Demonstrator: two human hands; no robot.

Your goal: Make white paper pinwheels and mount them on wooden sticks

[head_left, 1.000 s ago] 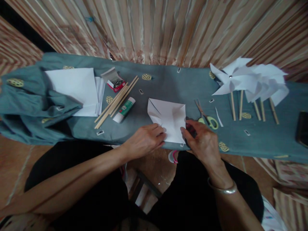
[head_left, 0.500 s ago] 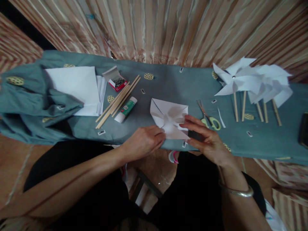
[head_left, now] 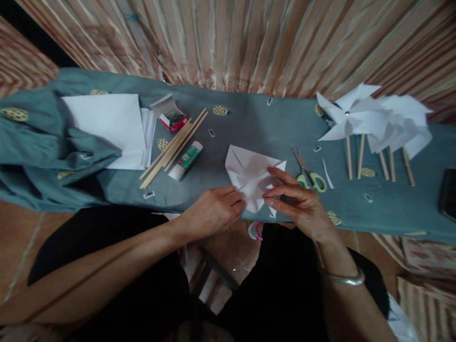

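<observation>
A white paper square (head_left: 245, 166), slit in from its corners, lies at the near edge of the cloth-covered table. My left hand (head_left: 219, 209) is closed on its near left part, thumb and fingers pinched together. My right hand (head_left: 297, 202) reaches in from the right, its thumb and fingertips on a lifted corner of the paper. Part of the paper is hidden behind those fingers. Green-handled scissors (head_left: 311, 180) lie just beyond my right hand, beside a thin paper strip (head_left: 327, 174).
To the left are a glue stick (head_left: 185, 160), wooden sticks (head_left: 178, 147), an opened red box of small pins (head_left: 173, 118) and stacked white paper (head_left: 107, 123). Several finished paper pinwheels (head_left: 351, 114) on sticks lie at the right. A dark object (head_left: 448, 194) sits at the right edge.
The paper has turned slightly and its near right corner is now lifted. My right hand has shifted a little left and its fingertips have drawn in on the corner. My left hand stays put.
</observation>
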